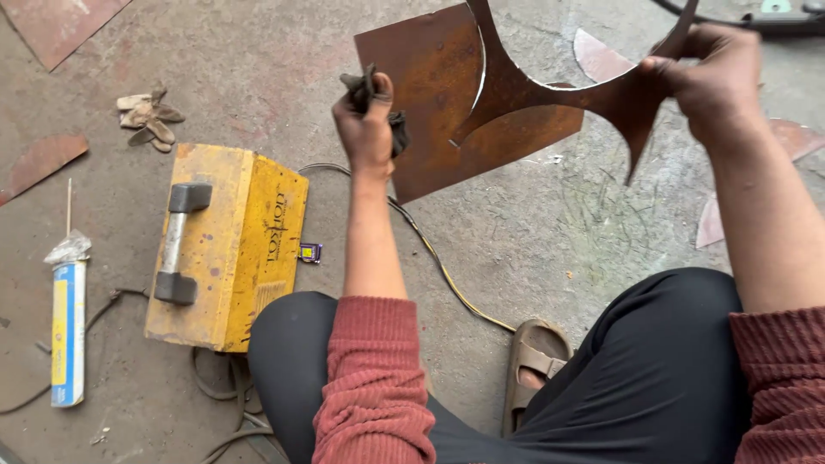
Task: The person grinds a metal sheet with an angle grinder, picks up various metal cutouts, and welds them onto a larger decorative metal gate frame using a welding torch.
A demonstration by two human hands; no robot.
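Note:
My right hand (pixel 713 82) grips a rusty star-shaped metal cutout (pixel 550 90) with curved concave edges, holding it up by one pointed arm. My left hand (pixel 368 125) is closed around a dark crumpled rag (pixel 397 129) just left of the cutout. Behind both, a rusty square steel sheet (pixel 430 77) lies flat on the concrete floor. I am crouched, with red sleeves, black trousers and a tan sandal (pixel 533 357) showing.
A yellow welding machine (pixel 228 245) with a grey handle sits at the left, its cables (pixel 438 266) trailing over the floor. A box of welding rods (pixel 67 331), a worn glove (pixel 148 116) and rusty plate offcuts (pixel 41 161) lie around.

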